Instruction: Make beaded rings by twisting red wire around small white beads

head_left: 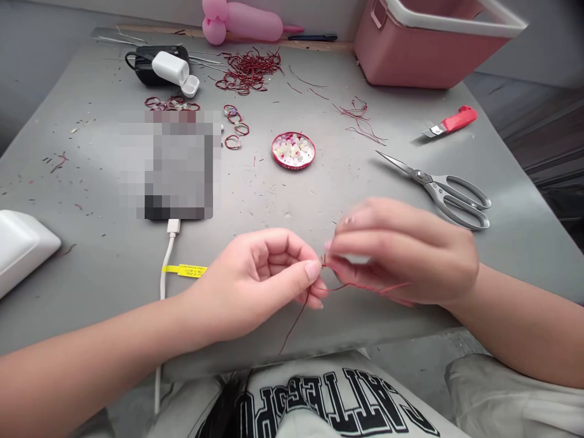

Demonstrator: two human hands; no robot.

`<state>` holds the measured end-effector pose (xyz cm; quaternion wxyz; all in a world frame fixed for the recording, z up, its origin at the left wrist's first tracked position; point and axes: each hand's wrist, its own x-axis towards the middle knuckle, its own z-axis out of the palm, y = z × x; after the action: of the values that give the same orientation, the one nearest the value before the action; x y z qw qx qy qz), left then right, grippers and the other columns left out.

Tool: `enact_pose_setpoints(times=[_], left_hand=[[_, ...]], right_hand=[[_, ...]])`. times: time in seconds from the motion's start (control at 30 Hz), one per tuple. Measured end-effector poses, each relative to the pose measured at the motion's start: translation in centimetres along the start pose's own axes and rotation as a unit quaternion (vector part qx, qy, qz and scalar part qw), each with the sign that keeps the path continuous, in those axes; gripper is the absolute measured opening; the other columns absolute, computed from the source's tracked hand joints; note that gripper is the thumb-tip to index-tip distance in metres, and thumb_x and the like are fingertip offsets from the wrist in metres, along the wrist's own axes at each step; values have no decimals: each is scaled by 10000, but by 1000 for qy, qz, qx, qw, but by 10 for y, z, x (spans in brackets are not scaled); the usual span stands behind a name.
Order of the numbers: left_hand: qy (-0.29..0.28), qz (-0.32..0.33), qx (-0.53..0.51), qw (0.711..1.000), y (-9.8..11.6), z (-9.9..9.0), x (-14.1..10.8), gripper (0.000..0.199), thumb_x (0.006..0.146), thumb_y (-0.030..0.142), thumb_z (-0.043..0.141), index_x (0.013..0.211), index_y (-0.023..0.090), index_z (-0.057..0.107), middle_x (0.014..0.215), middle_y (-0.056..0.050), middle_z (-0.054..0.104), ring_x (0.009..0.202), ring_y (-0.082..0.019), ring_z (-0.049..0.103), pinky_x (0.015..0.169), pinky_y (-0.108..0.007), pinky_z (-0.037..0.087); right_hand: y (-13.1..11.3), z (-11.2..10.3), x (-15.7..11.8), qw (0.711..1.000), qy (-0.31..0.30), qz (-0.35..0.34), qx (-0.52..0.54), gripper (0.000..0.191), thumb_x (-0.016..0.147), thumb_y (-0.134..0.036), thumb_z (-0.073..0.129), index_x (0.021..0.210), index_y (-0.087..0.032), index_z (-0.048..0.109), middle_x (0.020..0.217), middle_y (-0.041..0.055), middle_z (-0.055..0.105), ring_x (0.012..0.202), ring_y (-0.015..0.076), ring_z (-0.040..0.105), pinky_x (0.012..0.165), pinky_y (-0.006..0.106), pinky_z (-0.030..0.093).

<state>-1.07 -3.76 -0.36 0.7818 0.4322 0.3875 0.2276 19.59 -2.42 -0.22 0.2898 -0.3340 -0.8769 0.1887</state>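
We count one pair of scissors [423, 177], one red knife [457, 121], one pink bin [410, 55], one bead dish [294, 167], one balloon [253, 22], one white cable [163, 292], and more red rings [233, 146] than we can number.

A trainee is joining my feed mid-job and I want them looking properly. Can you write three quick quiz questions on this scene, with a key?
1. What does the small round dish hold?
A) coins
B) beads
C) buttons

2. True or false: the red-handled cutter lies to the left of that dish, as the person sees it.

3. Fill in: the left hand pinches a thin red ____.

Key: 1. B; 2. False, it lies to the right; 3. cord.
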Motion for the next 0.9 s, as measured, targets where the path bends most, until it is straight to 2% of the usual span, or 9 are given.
enact_pose_setpoints(times=[0.07,0.1,0.2,0.3,0.43,0.53,0.77,0.9], left_hand=[[41,99,77,991,-5,1,-2,54,842,193,605,789,183,609,743,7,696,679,-112,686,667,-217,582],[56,134,128,981,-7,2,-2,56,850,190,590,797,186,607,749,5,692,683,-114,683,661,-212,578],[82,206,280,934,-9,1,-4,73,840,161,582,778,192,604,715,10,690,647,-106,669,612,-182,552],[78,216,341,912,-9,1,-4,94,844,157,575,764,198,603,688,25,694,600,-91,657,578,-167,532],[69,182,336,921,-10,1,-4,94,856,193,572,766,209,594,688,34,685,583,-94,652,537,-168,515],[74,174,334,923,-10,1,-4,88,867,210,564,781,216,583,681,43,673,570,-86,634,513,-156,494],[102,198,383,896,-13,1,-3,102,848,134,562,779,208,573,650,75,649,553,-62,597,508,-144,451],[91,229,417,875,-15,0,-3,87,867,133,545,832,200,589,697,71,666,616,-64,618,598,-157,475]], right_hand=[[0,-2,2,992,33,106,54,73,832,-280,628,790,-241,673,783,40,646,672,143,563,641,295,499],[0,-3,3,981,21,166,103,94,834,-314,633,807,-235,677,787,38,648,674,142,565,629,291,500],[1,-7,8,910,-83,305,269,234,845,-418,623,773,-209,699,747,33,660,650,133,574,582,269,498],[-1,-9,10,851,-153,361,350,213,764,-412,716,735,-200,712,699,18,665,607,115,570,558,247,498],[-6,-8,9,823,-148,400,376,134,699,-314,770,725,-214,685,669,-11,646,601,107,582,537,233,489],[-9,-7,6,847,-134,359,369,104,739,-270,719,697,-207,648,657,-11,630,566,104,566,505,242,474],[-15,-2,1,963,-44,175,198,146,739,-77,637,659,-192,595,624,-31,585,578,82,534,548,217,468],[-18,0,-3,993,-14,70,95,169,769,-45,608,690,-190,574,619,-30,582,570,72,519,537,204,446]])
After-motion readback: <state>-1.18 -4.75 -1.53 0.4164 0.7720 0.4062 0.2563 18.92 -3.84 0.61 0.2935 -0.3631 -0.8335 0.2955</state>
